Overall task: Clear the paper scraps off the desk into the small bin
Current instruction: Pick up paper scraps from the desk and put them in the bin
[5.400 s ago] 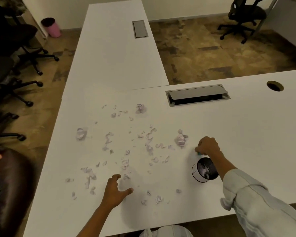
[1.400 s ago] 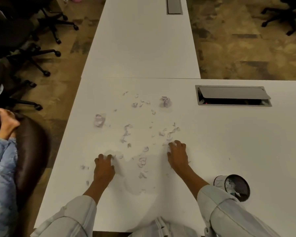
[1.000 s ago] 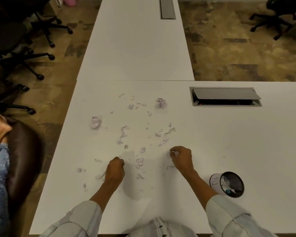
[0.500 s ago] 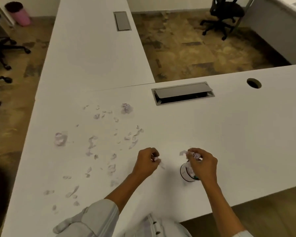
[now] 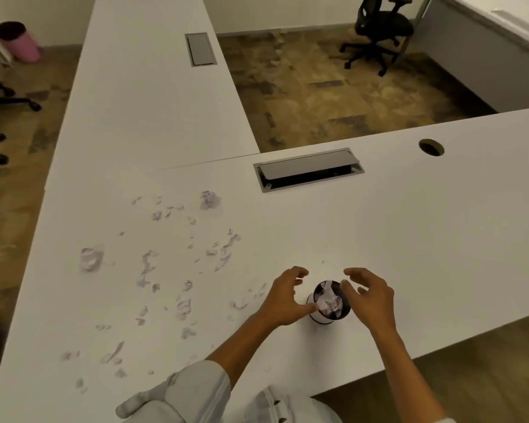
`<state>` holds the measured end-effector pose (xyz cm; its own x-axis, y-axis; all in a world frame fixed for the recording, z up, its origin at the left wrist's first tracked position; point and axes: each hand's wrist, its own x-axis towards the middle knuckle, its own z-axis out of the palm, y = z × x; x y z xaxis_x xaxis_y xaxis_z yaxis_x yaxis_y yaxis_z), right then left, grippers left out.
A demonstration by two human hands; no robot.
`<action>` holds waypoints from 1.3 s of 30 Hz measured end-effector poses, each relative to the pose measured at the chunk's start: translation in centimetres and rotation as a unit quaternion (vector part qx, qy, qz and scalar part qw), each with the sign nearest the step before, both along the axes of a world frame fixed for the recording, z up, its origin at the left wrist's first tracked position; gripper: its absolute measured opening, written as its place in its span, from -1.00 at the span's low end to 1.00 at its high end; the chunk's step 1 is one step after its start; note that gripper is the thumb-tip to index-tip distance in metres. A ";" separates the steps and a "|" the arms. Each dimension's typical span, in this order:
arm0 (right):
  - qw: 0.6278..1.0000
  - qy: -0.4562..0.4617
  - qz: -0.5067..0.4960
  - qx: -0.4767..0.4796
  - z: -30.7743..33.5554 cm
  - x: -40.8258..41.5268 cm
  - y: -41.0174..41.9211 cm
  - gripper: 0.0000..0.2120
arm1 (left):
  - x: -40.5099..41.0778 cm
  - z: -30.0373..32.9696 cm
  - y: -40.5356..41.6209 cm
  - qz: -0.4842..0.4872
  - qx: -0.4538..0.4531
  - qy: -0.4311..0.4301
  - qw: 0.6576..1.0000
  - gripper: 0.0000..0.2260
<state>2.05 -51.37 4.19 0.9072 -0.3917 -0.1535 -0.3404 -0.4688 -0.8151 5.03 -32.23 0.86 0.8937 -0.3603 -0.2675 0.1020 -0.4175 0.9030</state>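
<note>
The small round bin (image 5: pixel 315 319), white outside and dark inside, stands on the white desk (image 5: pixel 409 239) near its front edge, with crumpled paper lying in it. My left hand (image 5: pixel 283 297) hovers just left of the bin and my right hand (image 5: pixel 368 297) just right of it, both with fingers spread and nothing in them. Several pale paper scraps (image 5: pixel 180 306) lie scattered over the desk to the left. Two bigger crumpled balls sit among them, one ball (image 5: pixel 209 199) at the far side and one ball (image 5: pixel 90 258) at the left.
A grey cable hatch (image 5: pixel 309 168) stands half open beyond the bin, and a round cable hole (image 5: pixel 431 147) lies to the right. A second desk (image 5: pixel 153 87) runs away at the back. An office chair (image 5: pixel 379 29) and a pink floor bin (image 5: pixel 22 44) stand on the floor.
Both hands gathered scraps from the desk, carried them to the bin and have now let go over it. More paper lies in the bin; fewer scraps remain near the front.
</note>
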 end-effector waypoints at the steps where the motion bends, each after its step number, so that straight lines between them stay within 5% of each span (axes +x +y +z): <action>1: 1.000 -0.008 0.001 0.001 0.1 0.1 0.3 -0.82 | 0.0 -0.3 1.1 0.004 0.025 -0.010 1.000 -0.35; 10: 0.987 0.032 0.152 0.026 -2.4 0.7 9.7 -0.76 | -2.9 -3.8 14.5 0.078 0.228 -0.001 0.971 -0.18; 17: 0.925 0.250 0.262 -0.118 -8.9 1.3 16.4 -0.14 | -7.0 -5.2 26.0 0.161 0.406 0.041 0.899 -0.09; 25: 0.918 0.195 0.276 -0.208 -12.4 0.5 22.3 -0.17 | -11.2 -7.1 36.8 0.201 0.483 0.165 0.836 0.19; 30: 0.895 0.154 0.352 -0.225 -13.4 -0.7 26.9 -0.17 | -12.1 -8.0 38.6 0.183 0.451 0.183 0.854 0.25; 39: 0.881 0.066 0.423 -0.200 -14.3 -0.8 32.2 -0.09 | -9.7 -8.2 35.9 0.116 0.368 0.044 0.922 0.09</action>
